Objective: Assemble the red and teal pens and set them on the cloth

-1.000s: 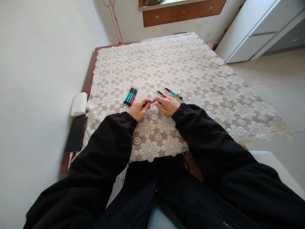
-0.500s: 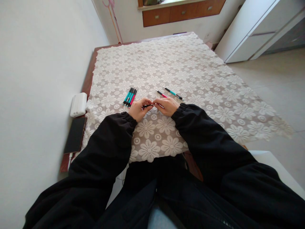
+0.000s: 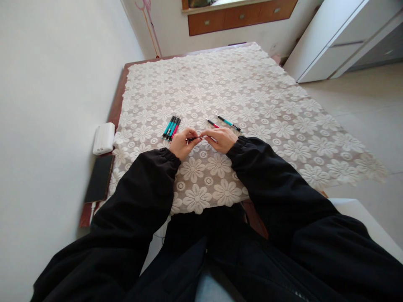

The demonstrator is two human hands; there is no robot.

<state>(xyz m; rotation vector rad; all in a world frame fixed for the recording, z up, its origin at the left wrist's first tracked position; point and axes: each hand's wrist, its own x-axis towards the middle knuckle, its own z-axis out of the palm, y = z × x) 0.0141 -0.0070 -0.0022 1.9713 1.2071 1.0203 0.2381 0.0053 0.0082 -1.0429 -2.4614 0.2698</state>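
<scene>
Between the fingers of my left hand (image 3: 182, 143) is a thin dark pen (image 3: 194, 139), mostly covered by the thumb and fingers. My right hand (image 3: 220, 139) pinches at the pen's right end, its fingertips almost meeting those of the left; any small part there is too hidden to make out. Just beyond my left hand lies a row of several pens (image 3: 171, 127), black with teal or pink barrels. Past my right hand are a black and pink pen (image 3: 212, 123), partly covered by the fingers, and a black and teal pen (image 3: 228, 123) lying slantwise.
A white floral lace cloth (image 3: 208, 96) covers the table. At its left edge, by the wall, stand a white power bank-like box (image 3: 104, 139) and a dark flat device (image 3: 99, 178) with a white cable (image 3: 92, 211). A white cabinet (image 3: 327, 42) stands at the far right.
My right fingers have shifted slightly at the pen's end, and the pen has tilted a little in my left fingers. The pens on the cloth have not moved.
</scene>
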